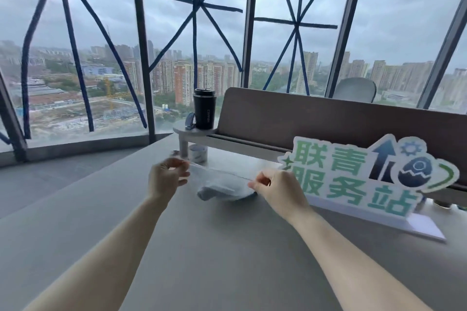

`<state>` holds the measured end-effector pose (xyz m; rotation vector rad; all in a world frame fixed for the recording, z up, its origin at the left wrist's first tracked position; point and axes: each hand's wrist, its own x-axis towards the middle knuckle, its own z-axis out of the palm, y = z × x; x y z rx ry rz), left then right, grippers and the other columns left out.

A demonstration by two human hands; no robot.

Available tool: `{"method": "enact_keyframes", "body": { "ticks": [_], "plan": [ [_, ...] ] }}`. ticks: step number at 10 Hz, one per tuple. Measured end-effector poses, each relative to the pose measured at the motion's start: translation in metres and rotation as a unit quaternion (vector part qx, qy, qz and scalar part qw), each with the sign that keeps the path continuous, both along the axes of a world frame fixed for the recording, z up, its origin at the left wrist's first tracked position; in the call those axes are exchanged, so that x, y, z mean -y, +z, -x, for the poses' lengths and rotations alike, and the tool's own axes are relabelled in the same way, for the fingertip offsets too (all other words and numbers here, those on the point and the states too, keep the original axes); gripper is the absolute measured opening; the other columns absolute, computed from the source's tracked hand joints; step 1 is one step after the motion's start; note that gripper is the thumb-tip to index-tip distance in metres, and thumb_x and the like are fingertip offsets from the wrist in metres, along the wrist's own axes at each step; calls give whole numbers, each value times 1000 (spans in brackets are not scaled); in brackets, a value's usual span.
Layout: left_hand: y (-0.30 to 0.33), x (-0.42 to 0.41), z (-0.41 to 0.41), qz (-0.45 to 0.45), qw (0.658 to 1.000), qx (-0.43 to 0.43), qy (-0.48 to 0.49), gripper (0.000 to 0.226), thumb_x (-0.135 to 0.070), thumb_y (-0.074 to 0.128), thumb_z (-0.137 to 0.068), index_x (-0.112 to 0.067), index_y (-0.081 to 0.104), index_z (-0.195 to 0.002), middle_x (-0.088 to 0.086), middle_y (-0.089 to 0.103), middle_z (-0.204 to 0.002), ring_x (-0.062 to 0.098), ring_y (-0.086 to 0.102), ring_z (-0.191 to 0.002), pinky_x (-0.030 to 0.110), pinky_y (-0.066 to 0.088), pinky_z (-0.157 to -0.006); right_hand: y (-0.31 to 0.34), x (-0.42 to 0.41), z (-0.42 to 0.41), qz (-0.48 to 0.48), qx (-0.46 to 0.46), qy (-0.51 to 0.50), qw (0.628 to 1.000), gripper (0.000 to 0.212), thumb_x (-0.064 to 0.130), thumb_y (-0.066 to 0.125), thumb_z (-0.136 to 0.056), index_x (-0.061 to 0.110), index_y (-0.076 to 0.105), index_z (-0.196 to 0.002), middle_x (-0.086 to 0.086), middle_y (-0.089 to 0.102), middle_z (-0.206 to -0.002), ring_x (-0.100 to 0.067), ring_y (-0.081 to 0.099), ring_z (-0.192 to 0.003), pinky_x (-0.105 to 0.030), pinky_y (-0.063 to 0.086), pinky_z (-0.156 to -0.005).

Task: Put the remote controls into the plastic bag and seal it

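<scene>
Left of the green-lettered standing sign [364, 177]: clear, limp plastic bag [222, 180] above grey table [202, 247], pale remote controls [214, 190] inside. Left hand [166, 177] and right hand [275, 188] pinched shut on top-edge corners. Likely light, slippery; best gripped along the seal strip.

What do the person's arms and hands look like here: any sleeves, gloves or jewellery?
Both forearms are bare as far as the frame shows, with no sleeves in view. The left hand and right hand wear no gloves, and no watch, bracelet or ring is visible. The fingers are slender; nail details are too small to tell.
</scene>
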<state>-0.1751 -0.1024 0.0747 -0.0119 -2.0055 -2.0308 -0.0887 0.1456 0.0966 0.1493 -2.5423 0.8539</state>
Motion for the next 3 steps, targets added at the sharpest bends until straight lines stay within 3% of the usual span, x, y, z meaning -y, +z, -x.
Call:
{"method": "enact_keyframes", "body": {
  "ticks": [2,3],
  "plan": [
    [-49,17,-40,64,998,24,-12,22,1,62,-81,-15,67,-67,3,59,-58,17,53,-53,23,46,-47,-39,13,-37,27,118,57,991,10,30,75,-80,21,79,-81,7,74,-72,-2,57,-60,-21,46,-64],
    [-65,24,-63,138,990,8,0,18,-5,62,-82,-18,72,-75,7,55,-59,19,42,-53,21,32,-42,-46,9,-62,58,143,53,987,19,48,70,-79,31,77,-84,12,68,-63,-1,55,-58,-27,46,-63]
  ]
}}
